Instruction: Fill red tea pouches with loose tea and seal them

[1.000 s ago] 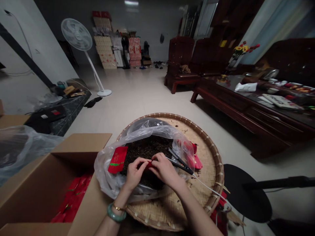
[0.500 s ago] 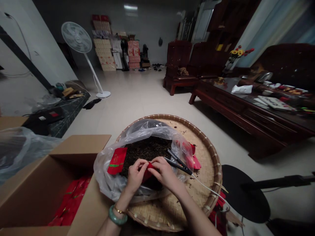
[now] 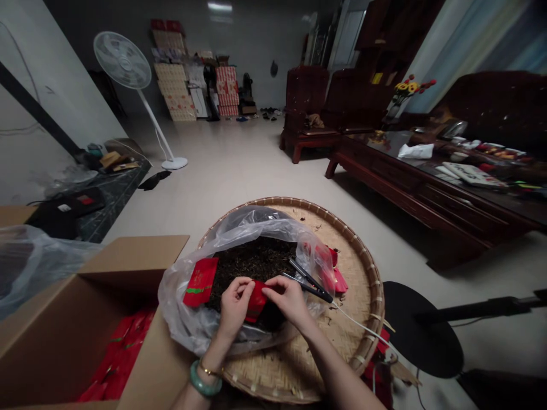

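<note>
Between both hands is a small red packet, held upright over dark loose tea leaves. My left hand pinches its upper left edge, and my right hand pinches the upper right corner. The leaves fill an open clear plastic bag that rests on a round woven bamboo tray. Another red packet with a green strip lies on the bag's left side. A black hair-straightener-like sealer with a white cord lies just beyond my right hand, its jaws apart.
To the left stands an open cardboard box holding several red packets. Red wrappers lie at the tray's right. A black round stand base is right of the tray. A dark wooden table and a white fan stand farther off.
The fingertips have moved apart along the packet's top, so more of its red face shows. Both hands still hold it, and the camera view has shifted slightly.
</note>
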